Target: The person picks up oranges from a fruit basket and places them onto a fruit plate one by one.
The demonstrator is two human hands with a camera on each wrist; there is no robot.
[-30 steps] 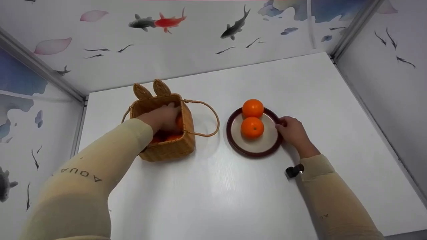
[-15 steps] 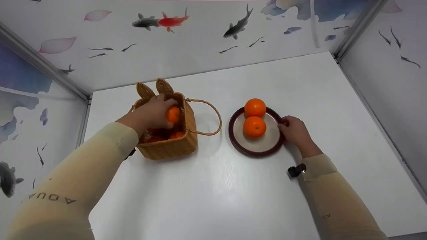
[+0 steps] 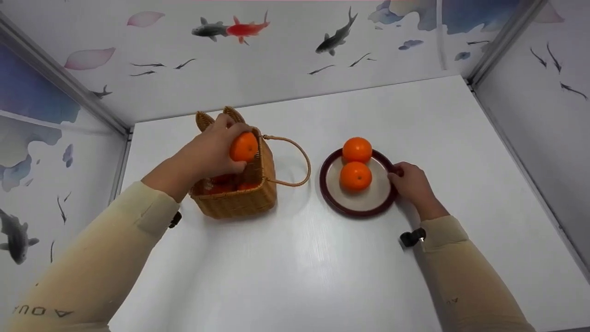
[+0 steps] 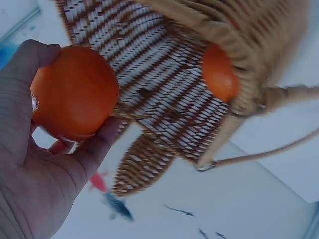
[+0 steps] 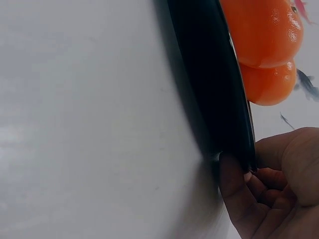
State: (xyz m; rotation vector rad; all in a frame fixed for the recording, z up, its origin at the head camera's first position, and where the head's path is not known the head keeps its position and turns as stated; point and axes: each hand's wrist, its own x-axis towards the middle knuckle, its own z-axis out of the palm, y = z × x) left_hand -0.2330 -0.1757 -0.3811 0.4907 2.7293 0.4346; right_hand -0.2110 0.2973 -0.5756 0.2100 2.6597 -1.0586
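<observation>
Left hand (image 3: 209, 150) curled round an orange (image 3: 244, 146), just above the basket (image 3: 239, 203) mouth; more oranges inside, half hidden by hand and wicker, count unclear. Right hand (image 3: 412, 184) pinching the rim of the plate (image 3: 359, 213) on the tabletop (image 3: 295, 267); two oranges (image 3: 356, 176) on it, the far one partly covered.

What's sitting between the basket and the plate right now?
In the head view, only the basket's loop handle arches into that gap; past it, bare white table runs up to the plate. Nothing else lies there.
</observation>
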